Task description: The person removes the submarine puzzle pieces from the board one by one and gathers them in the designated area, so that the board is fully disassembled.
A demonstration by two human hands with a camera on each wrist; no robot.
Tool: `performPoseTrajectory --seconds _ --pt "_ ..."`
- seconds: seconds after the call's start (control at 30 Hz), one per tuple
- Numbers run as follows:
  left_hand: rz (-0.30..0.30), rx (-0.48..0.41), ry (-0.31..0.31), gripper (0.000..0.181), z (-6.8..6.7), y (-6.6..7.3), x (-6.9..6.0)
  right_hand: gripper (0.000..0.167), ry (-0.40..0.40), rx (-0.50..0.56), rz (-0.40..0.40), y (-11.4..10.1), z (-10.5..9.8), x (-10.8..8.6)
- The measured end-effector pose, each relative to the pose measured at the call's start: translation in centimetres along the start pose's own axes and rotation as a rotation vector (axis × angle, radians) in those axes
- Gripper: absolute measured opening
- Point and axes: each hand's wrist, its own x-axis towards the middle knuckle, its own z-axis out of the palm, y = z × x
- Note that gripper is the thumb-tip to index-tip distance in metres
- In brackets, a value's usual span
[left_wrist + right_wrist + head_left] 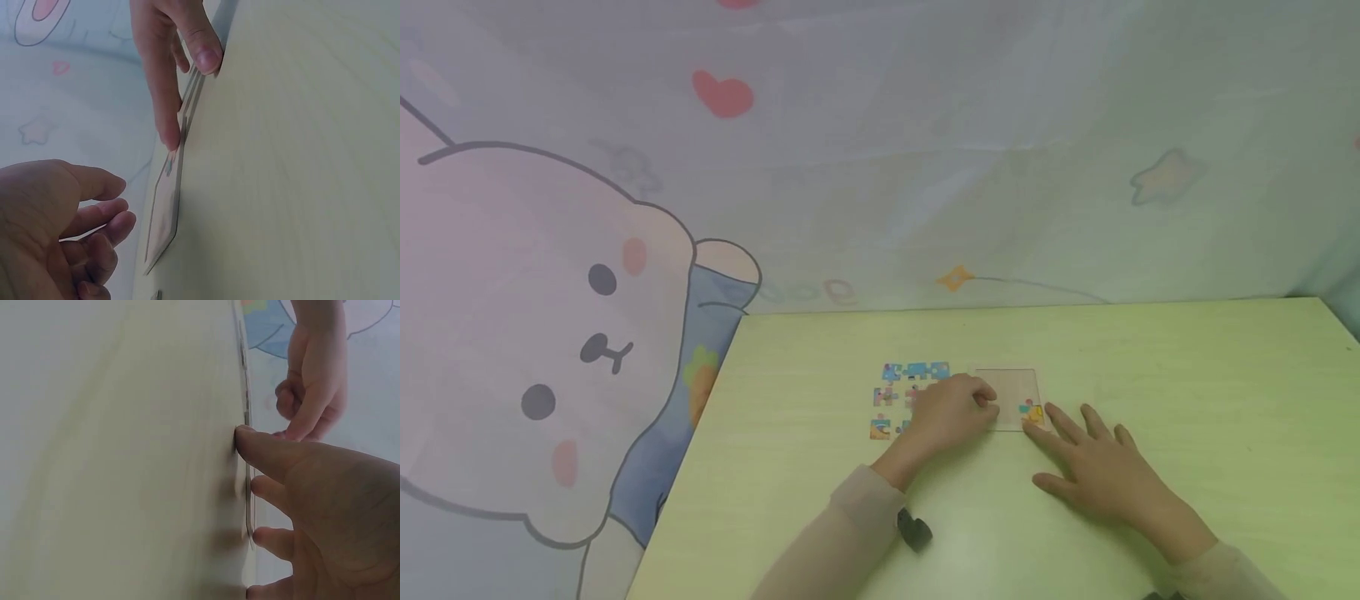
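Note:
A shallow square puzzle tray (pixel 1009 385) lies on the table, with a jigsaw piece (pixel 1034 412) coloured orange, yellow and teal in its near right corner. Over the tray's left side hovers my left hand (pixel 951 410), its fingers loosely bent. The left wrist view shows a gap between thumb and fingers of this left hand (pixel 53 219), and nothing visible in it. My right hand (pixel 1101 471) is spread at the tray's near right corner, a fingertip touching the piece there. Its thumb rests on the table in the right wrist view. Loose puzzle pieces (pixel 917 370) lie left of the tray, some hidden by the left hand.
The pale yellow-green table (pixel 1210 392) runs back to a hanging cloth (pixel 880 192) printed with a bear, hearts and stars. A small black object (pixel 913 530) shows beside the left sleeve.

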Motion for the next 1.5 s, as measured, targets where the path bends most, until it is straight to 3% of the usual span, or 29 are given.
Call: performPoseTrajectory --seconds 0.2,0.43,0.7,1.2,1.5 --pt "0.021 0.008 -0.041 0.018 1.8 0.8 1.7 0.065 0.009 0.021 -0.009 -0.1 -0.3 -0.3" --pt "0.018 0.021 -0.078 0.024 3.2 1.2 2.4 0.064 0.012 0.029 -0.025 0.1 -0.2 -0.6" --pt "0.041 0.055 -0.056 0.023 3.7 1.5 2.4 0.064 0.026 0.025 -0.04 0.1 -0.4 -0.7" --pt "-0.007 0.009 -0.015 0.011 3.9 2.0 2.2 0.063 0.016 0.031 -0.023 0.3 -0.1 -0.7" --pt "0.089 -0.078 0.061 0.005 4.0 1.4 2.2 0.063 0.012 0.042 -0.016 0.2 -0.2 -0.7"
